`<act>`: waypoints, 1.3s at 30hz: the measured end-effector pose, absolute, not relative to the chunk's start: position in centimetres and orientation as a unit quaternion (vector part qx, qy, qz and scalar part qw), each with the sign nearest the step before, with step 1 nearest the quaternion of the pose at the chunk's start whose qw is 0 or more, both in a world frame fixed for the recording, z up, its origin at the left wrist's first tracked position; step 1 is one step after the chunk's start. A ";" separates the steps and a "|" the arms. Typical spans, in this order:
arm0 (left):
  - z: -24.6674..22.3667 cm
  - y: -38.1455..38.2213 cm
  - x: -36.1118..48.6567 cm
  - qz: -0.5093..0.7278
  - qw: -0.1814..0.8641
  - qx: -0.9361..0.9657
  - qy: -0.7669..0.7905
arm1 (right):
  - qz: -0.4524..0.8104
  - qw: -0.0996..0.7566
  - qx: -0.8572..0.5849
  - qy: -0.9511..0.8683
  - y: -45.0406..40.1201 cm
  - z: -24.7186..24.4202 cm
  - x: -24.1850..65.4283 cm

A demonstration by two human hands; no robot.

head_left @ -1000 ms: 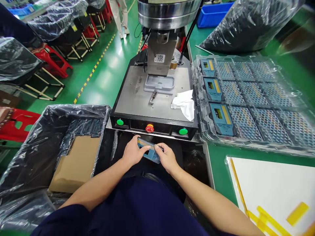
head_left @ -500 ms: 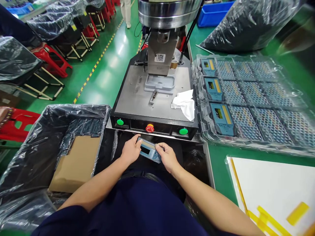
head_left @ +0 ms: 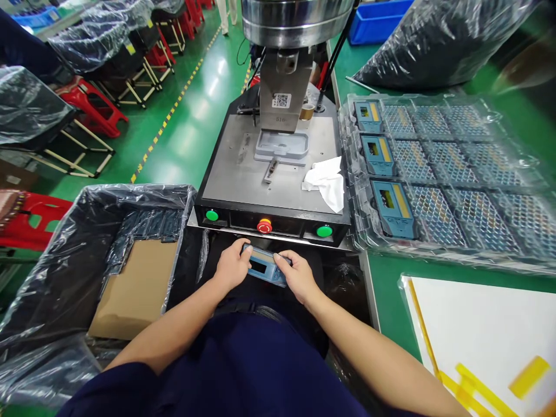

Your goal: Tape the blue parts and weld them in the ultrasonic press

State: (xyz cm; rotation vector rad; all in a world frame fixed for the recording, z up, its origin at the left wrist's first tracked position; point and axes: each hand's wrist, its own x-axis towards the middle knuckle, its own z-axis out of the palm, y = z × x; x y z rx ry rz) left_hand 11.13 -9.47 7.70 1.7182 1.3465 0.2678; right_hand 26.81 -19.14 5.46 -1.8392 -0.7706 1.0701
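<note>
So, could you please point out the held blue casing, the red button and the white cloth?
Blue casing (head_left: 270, 270), head view, windowed face.
Red button (head_left: 264, 226), head view, cap.
White cloth (head_left: 325, 182), head view, middle.

Blue-grey housing (head_left: 273, 271) with black window (head_left: 258, 265), green buttons (head_left: 324, 231), white cloth (head_left: 326, 182), yellow-and-black striped floor tape (head_left: 172, 110)

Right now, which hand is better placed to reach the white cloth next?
Probably the right hand: nearer the white cloth on the right of the metal plate. The left hand is farther; both hold the blue housing.
</note>
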 end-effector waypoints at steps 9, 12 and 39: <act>7.4 -9.4 11.2 0.146 0.540 0.636 0.531 | 0.428 0.411 -0.749 -0.294 -19.0 5.7 27.0; 7.4 -9.6 11.2 0.131 0.535 0.644 0.530 | 0.406 0.383 -0.762 -0.329 -19.2 5.6 27.1; 9.2 -9.2 11.7 0.224 0.691 0.493 0.479 | 0.113 0.211 -0.626 -0.743 -21.1 14.0 31.1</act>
